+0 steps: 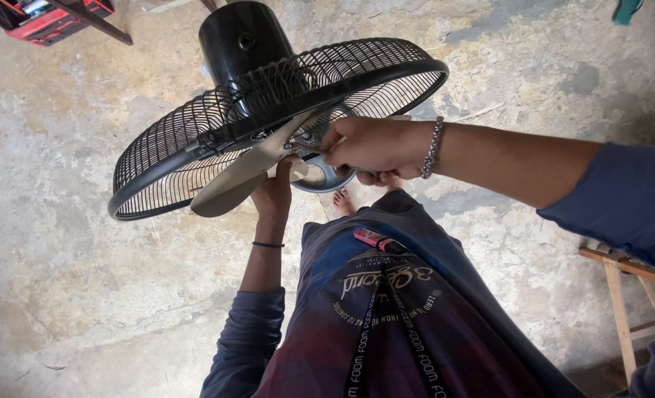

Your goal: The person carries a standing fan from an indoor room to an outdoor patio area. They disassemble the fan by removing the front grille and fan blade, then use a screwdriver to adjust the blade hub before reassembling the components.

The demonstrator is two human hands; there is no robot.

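A black fan head is held up in front of me, its wire rear grille (194, 147) tilted and the round black motor housing (242, 40) behind it. Grey fan blades (231, 180) sit in front of the grille around a grey hub (327, 177). My left hand (274, 193) reaches up from below and grips a blade near the hub. My right hand (371, 147), with a beaded bracelet on the wrist, is closed at the hub; what it pinches there is hidden by the fingers.
Below is a rough concrete floor (62, 280). A red toolbox (43, 18) lies at the top left. A wooden stool (622, 295) stands at the right edge. A red lighter-like object (375, 239) hangs on my shirt, and a bare foot (343, 200) shows beneath the fan.
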